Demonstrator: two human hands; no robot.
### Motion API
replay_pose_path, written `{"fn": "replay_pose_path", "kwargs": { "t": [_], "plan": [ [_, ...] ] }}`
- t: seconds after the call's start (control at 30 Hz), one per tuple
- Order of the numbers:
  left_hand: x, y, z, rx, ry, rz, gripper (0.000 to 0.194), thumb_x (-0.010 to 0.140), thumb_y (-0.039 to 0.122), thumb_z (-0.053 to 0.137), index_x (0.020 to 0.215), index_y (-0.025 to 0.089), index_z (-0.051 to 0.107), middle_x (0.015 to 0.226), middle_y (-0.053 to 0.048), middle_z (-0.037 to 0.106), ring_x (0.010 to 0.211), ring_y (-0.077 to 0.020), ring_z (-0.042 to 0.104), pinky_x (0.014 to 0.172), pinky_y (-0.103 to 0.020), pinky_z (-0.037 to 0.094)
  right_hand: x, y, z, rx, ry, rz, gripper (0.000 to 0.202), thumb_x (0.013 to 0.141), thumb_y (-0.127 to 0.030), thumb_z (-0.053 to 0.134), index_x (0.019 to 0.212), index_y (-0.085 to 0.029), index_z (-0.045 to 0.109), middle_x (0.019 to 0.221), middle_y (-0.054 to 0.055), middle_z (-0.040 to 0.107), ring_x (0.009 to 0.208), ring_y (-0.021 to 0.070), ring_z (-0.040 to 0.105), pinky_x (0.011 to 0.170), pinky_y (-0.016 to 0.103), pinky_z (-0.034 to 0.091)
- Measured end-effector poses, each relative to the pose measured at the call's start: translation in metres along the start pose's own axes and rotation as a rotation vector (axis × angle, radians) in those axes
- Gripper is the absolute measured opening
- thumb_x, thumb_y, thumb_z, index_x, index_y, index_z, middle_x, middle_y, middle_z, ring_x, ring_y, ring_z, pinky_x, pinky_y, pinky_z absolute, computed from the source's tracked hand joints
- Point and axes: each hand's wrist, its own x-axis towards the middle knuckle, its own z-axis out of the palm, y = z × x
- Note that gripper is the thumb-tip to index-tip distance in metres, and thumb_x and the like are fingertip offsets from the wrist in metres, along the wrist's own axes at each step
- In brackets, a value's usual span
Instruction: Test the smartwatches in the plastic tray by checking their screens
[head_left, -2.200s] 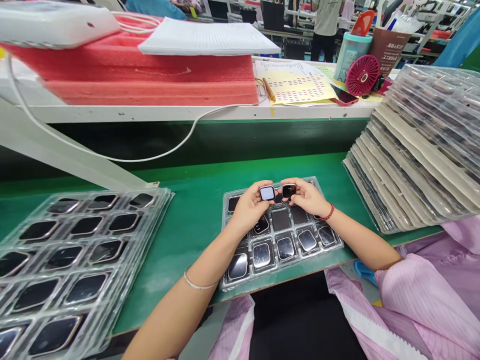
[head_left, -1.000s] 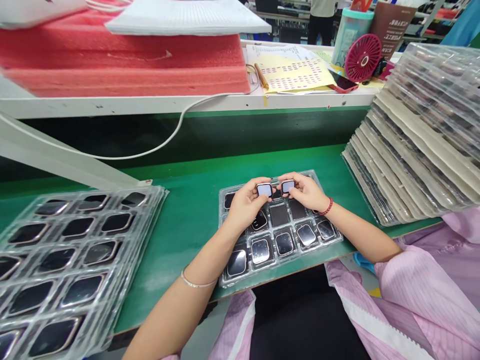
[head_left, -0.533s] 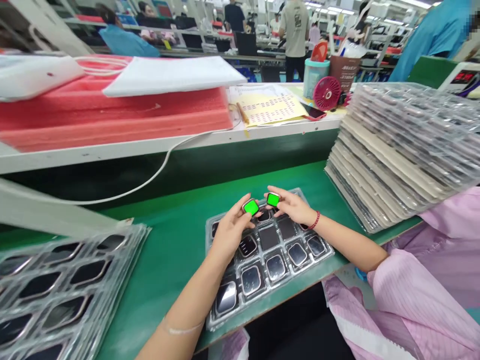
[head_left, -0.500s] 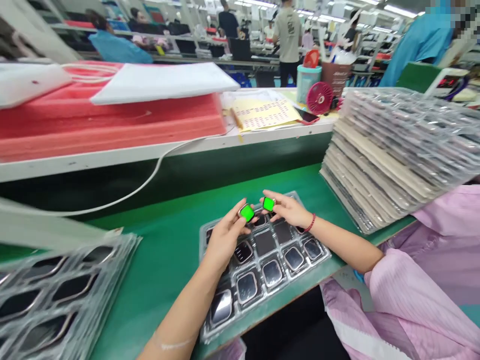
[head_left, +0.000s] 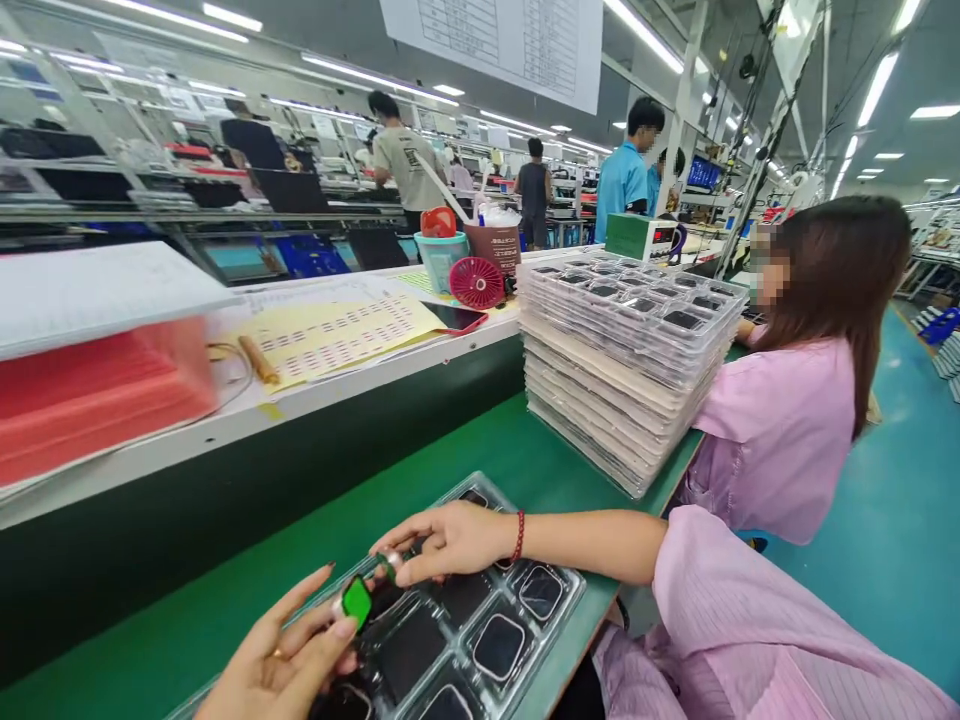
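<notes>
Watches (head_left: 356, 603) hang above a tray (head_left: 412, 650) on the green surface (head_left: 555, 480), teal floor (head_left: 900, 520) at right. The hands (head_left: 457, 540), nearly closed, pinch one each.

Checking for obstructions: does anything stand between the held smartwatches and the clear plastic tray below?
Nothing visible does. The left hand holds a green-lit smartwatch and the right hand another smartwatch over the clear plastic tray; no other object shows between. The tray stack stands apart, farther right.
</notes>
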Motion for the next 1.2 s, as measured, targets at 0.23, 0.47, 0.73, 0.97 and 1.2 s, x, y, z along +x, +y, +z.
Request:
{"fn": "replay_pose_path", "kwargs": {
  "t": [0.23, 0.47, 0.73, 0.97, 1.2],
  "plan": [
    [-0.012, 0.015, 0.008, -0.027, -0.050, 0.012, 0.078, 0.052, 0.049, 0.087, 0.117, 0.021, 0.056, 0.086, -0.001, 0.067, 0.052, -0.0108, 0.054, 0.051, -0.026, 0.049, -0.002, 0.006, -0.001, -0.059, -0.025, -0.064, 0.046, 0.083, -0.017, 0.071, 0.127, -0.016, 0.059, 0.108, 0.005, 0.064, 0.049, 0.0003, 0.046, 0.046, 0.014, 0.042],
    [-0.017, 0.012, 0.014, -0.035, -0.075, 0.071, 0.065, 0.060, 0.043, 0.081, 0.113, 0.015, 0.058, 0.092, -0.004, 0.066, 0.053, -0.0085, 0.054, 0.051, -0.025, 0.048, -0.007, 0.011, -0.004, -0.119, -0.024, -0.141, 0.046, 0.082, -0.028, 0.070, 0.125, -0.014, 0.058, 0.103, 0.006, 0.064, 0.050, 0.0031, 0.045, 0.046, 0.018, 0.040],
    [-0.019, 0.008, 0.016, -0.009, -0.079, 0.081, 0.058, 0.063, 0.040, 0.078, 0.112, 0.012, 0.062, 0.102, -0.012, 0.069, 0.056, -0.0091, 0.055, 0.051, -0.025, 0.050, -0.013, 0.007, -0.004, -0.248, -0.017, -0.225, 0.045, 0.083, -0.029, 0.065, 0.125, -0.014, 0.059, 0.081, 0.002, 0.064, 0.049, 0.0062, 0.042, 0.048, 0.020, 0.036],
    [-0.018, 0.005, 0.014, 0.034, -0.088, 0.117, 0.056, 0.068, 0.040, 0.074, 0.114, 0.012, 0.063, 0.106, -0.013, 0.070, 0.058, -0.0112, 0.058, 0.054, -0.028, 0.051, -0.012, 0.010, -0.004, -0.243, -0.019, -0.230, 0.044, 0.084, -0.030, 0.066, 0.125, -0.015, 0.060, 0.106, 0.009, 0.067, 0.055, 0.0069, 0.052, 0.053, 0.022, 0.047],
    [-0.018, 0.007, 0.014, 0.038, -0.028, 0.133, 0.045, 0.077, 0.036, 0.063, 0.117, 0.017, 0.059, 0.099, -0.007, 0.071, 0.078, -0.0181, 0.067, 0.061, -0.027, 0.050, -0.008, 0.011, -0.007, 0.025, -0.057, -0.081, 0.051, 0.082, -0.022, 0.060, 0.132, -0.019, 0.050, 0.118, 0.010, 0.065, 0.090, 0.0169, 0.069, 0.068, 0.026, 0.061]
  ]
}}
